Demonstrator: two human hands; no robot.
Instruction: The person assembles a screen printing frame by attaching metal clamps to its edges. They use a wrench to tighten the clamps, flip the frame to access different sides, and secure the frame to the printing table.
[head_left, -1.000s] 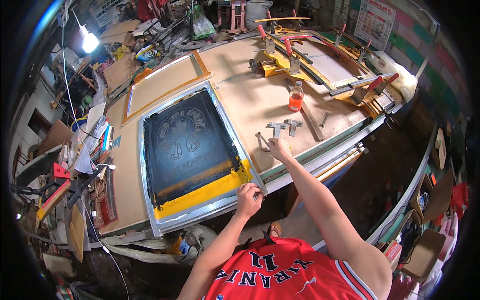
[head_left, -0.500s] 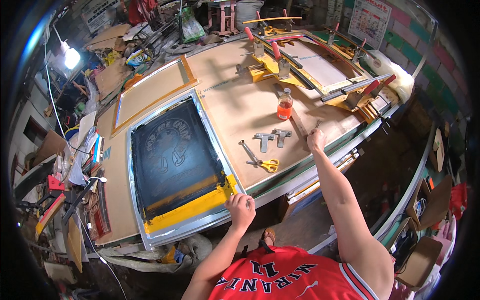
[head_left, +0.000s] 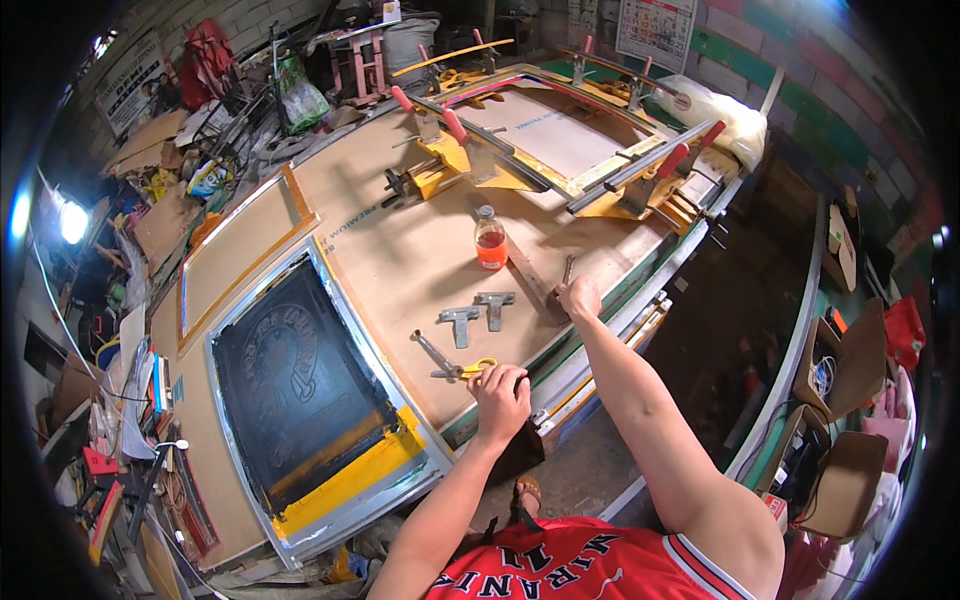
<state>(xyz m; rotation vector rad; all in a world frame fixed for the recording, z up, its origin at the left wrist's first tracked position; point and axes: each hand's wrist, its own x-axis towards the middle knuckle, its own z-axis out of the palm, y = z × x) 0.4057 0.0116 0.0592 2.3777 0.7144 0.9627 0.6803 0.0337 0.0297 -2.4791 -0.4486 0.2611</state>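
- My left hand (head_left: 500, 392) rests on the front part of the desk (head_left: 400, 260), fingers curled down over the yellow-handled scissors (head_left: 470, 370); it looks like a light closing hold on the handles, though I cannot tell whether they are lifted off the board.
- My right hand (head_left: 580, 297) is stretched further out, closed loosely, with the fingertips on the near end of a dark wooden strip (head_left: 535, 280) that lies near the desk's right edge. Whether I truly grip it or only press on it, I cannot tell.
- Just beside the scissors lies a metal wrench-like tool (head_left: 436, 352), and a little beyond it two grey T-shaped metal brackets (head_left: 478, 312) lie side by side, untouched.
- A small bottle of orange liquid (head_left: 490, 240) stands upright past the brackets, close to the far end of the strip.
- To my left, the big aluminium-framed printing screen (head_left: 300, 390) lies flat, yellow tape along its near end, well apart from both hands.
- My judgement: I am at the gathering stage, taking up small tools, not working on the screen.
- The next move calls for a firm pinch on the scissor handles and a clean lift, keeping clear of the bottle so it does not tip.
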